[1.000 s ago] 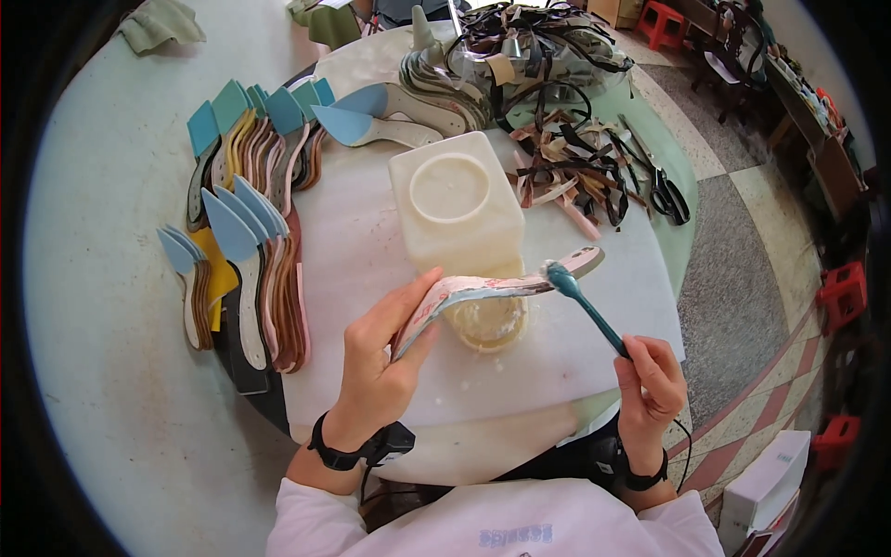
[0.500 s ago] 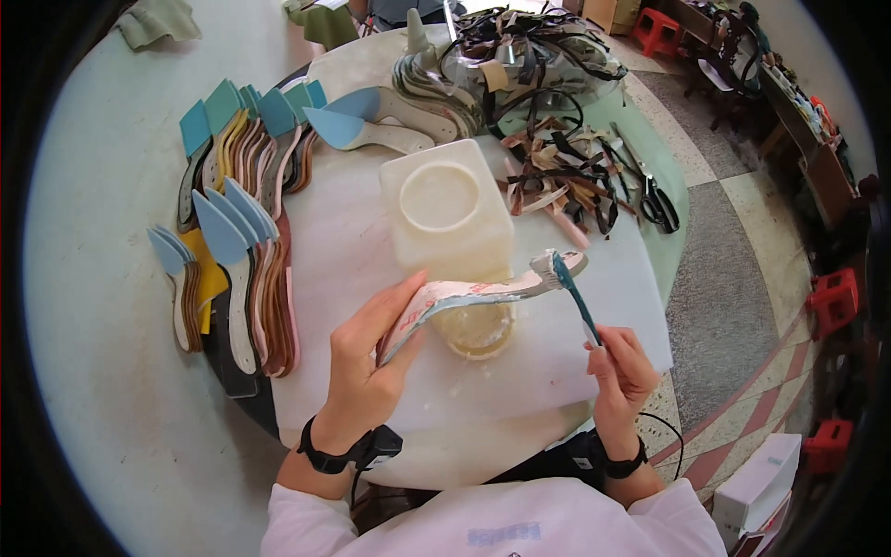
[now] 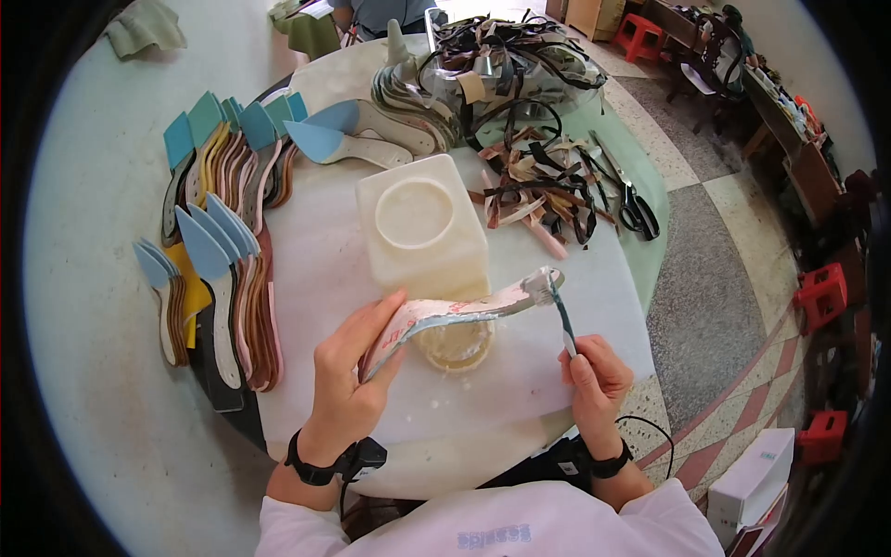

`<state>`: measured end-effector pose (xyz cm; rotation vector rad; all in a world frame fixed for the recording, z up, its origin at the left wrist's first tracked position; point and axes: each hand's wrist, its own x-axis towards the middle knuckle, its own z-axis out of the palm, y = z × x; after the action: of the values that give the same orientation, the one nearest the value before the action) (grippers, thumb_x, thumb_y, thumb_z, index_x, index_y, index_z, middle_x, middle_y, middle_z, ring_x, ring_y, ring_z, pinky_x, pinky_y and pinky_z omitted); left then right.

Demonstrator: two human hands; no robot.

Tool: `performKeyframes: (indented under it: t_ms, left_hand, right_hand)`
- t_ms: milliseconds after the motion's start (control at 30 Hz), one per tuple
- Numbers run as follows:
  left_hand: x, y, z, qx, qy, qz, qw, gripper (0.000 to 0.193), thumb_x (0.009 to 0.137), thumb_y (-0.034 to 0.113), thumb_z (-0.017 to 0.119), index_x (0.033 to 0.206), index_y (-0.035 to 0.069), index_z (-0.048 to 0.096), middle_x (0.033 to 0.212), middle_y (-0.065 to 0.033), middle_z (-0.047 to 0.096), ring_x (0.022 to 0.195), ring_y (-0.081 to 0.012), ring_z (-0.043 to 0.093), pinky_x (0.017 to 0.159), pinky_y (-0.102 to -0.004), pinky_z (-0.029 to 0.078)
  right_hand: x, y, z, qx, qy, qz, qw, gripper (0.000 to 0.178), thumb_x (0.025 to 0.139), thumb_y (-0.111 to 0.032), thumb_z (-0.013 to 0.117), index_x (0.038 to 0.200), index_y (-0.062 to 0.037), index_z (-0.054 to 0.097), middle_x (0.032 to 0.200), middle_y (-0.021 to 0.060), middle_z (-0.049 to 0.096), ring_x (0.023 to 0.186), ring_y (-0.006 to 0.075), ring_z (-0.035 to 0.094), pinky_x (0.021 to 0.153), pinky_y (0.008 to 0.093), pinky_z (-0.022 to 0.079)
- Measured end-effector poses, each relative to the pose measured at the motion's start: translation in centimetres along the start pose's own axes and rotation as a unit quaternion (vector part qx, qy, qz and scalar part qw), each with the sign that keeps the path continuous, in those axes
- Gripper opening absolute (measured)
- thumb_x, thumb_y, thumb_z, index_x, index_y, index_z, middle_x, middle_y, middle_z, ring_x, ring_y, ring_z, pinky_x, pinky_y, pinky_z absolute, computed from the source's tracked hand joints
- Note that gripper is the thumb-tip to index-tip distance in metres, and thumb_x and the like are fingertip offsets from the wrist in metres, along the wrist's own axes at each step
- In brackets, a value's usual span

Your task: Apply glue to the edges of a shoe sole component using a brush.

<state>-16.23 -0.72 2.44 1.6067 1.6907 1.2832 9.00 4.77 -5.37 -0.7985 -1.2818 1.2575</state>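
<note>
While left hand (image 3: 348, 371) pinches curved insole (image 3: 461, 310) by one end, right hand (image 3: 599, 376) pinches teal brush (image 3: 563, 317) by handle, bristles at insole's other end; insole stretches between hands, white container (image 3: 422, 223) beyond, stacked insoles (image 3: 252, 316) left of left hand, scissors (image 3: 635, 201) beyond right hand

Left hand (image 3: 351, 376) curled in a grip, right hand (image 3: 597, 376) tightened in a pinch, forearms (image 3: 304, 486) angled forward

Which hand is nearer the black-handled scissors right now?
Right: the right hand, holding the brush, is on the near side of the scissors. The left hand, gripping the insole, is farther off to their left.
</note>
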Motion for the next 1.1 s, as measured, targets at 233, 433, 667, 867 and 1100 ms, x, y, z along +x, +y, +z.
performKeyframes:
  t_ms: [233, 433, 667, 867, 1100]
  left_hand:
    - [-0.17, 0.62, -0.05, -0.01, 0.003, -0.012, 1.0, 0.045, 0.074, -0.008, 0.058, 0.119, -0.002, 0.056, 0.105, -0.0176, 0.062, 0.092, -0.0224, 0.062, 0.082, -0.027, 0.045]
    - [-0.36, 0.96, -0.35, -0.028, 0.005, -0.029, 0.999, 0.043, 0.075, -0.007, 0.057, 0.118, -0.003, 0.056, 0.104, -0.0169, 0.062, 0.091, -0.0198, 0.061, 0.081, -0.0263, 0.046]
    - [-0.11, 0.88, -0.32, -0.024, 0.008, -0.011, 1.0, 0.045, 0.074, -0.009, 0.058, 0.119, -0.002, 0.055, 0.104, -0.0173, 0.062, 0.09, -0.0216, 0.062, 0.081, -0.0261, 0.046]
    - [-0.19, 0.8, -0.17, -0.007, 0.005, 0.018, 1.0, 0.047, 0.073, -0.009, 0.059, 0.119, -0.002, 0.055, 0.104, -0.018, 0.062, 0.089, -0.0248, 0.062, 0.08, -0.0267, 0.046]
    - [-0.06, 0.68, -0.02, -0.014, 0.001, 0.001, 1.0, 0.046, 0.074, -0.007, 0.06, 0.119, -0.001, 0.055, 0.104, -0.0185, 0.062, 0.089, -0.025, 0.062, 0.08, -0.0271, 0.046]
  right_hand:
    - [-0.15, 0.21, -0.23, 0.004, -0.003, -0.017, 1.0, 0.02, 0.086, -0.001, 0.056, 0.104, 0.0074, 0.061, 0.086, 0.0088, 0.059, 0.065, 0.0087, 0.05, 0.057, 0.0191, 0.04]
    - [-0.24, 0.3, -0.47, 0.028, -0.01, -0.013, 0.999, 0.019, 0.087, 0.0, 0.055, 0.103, 0.0074, 0.061, 0.086, 0.01, 0.059, 0.065, 0.0099, 0.051, 0.057, 0.0204, 0.04]
    - [-0.21, 0.38, -0.99, 0.049, -0.022, 0.015, 0.998, 0.019, 0.087, -0.001, 0.055, 0.103, 0.0061, 0.062, 0.085, 0.0107, 0.059, 0.064, 0.0112, 0.051, 0.055, 0.0214, 0.04]
    - [-0.06, -0.6, -0.5, 0.051, -0.019, 0.045, 0.997, 0.017, 0.086, -0.001, 0.052, 0.094, 0.0094, 0.061, 0.078, 0.0093, 0.056, 0.058, 0.011, 0.047, 0.054, 0.0223, 0.036]
    - [0.1, -0.37, -0.68, 0.047, -0.025, 0.037, 0.998, 0.017, 0.086, -0.002, 0.052, 0.095, 0.0093, 0.061, 0.078, 0.0092, 0.056, 0.058, 0.011, 0.047, 0.054, 0.0222, 0.036]
